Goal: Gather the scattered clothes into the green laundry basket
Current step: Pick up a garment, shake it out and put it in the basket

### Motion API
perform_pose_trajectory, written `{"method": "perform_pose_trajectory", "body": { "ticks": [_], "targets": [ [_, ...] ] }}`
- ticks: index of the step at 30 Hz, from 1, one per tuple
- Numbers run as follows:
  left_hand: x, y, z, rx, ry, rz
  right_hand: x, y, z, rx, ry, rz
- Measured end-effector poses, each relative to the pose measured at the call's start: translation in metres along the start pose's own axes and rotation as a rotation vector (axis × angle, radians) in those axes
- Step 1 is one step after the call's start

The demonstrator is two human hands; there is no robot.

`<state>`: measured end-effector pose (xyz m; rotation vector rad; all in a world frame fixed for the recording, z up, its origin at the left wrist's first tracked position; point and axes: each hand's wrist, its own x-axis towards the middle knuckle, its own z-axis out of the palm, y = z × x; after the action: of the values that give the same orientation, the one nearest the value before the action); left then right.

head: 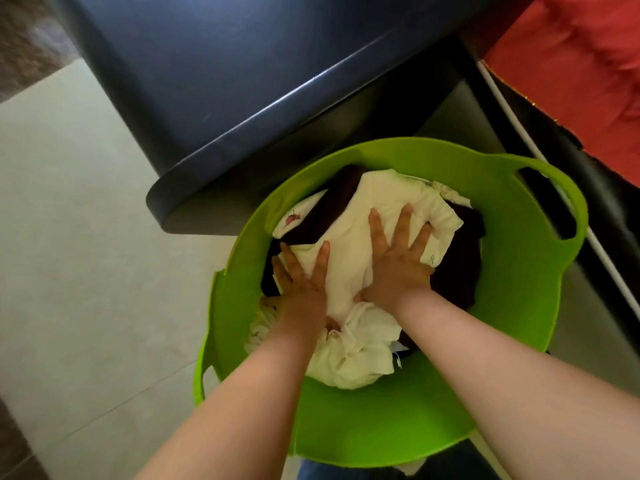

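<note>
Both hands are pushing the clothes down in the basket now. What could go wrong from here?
The green basket has soft-looking walls, so pressing by the left hand and right hand may bow it or tip it. The white cloth bunched near the front could slip out when released.

Soft even daylight, no harsh shadows. Slightly smeary all over, blurrier toward the corners, with wide-angle bending at the edges.

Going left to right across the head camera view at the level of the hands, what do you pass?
Pale floor tiles → green laundry basket's left rim → left hand → right hand → dark garment → basket's right wall.
</note>
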<state>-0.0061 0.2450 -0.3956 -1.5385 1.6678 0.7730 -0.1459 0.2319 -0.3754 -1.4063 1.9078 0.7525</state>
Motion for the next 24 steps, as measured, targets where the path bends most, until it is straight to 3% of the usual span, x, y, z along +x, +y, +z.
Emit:
{"method": "perform_pose_trajectory", "body": {
  "ticks": [9,17,24],
  "targets": [
    [-0.038,0.0,-0.033,-0.136,-0.125,0.0,-0.022,0.005,-0.033,0.044,-0.097,0.011],
    [-0.101,0.011,-0.071,-0.295,-0.17,-0.014,-0.068,0.037,-0.07,0.134,-0.053,0.003],
    [-0.117,0.027,-0.09,-0.298,-0.073,0.02,-0.047,0.106,-0.113,0.599,0.049,0.138]
  ]
}}
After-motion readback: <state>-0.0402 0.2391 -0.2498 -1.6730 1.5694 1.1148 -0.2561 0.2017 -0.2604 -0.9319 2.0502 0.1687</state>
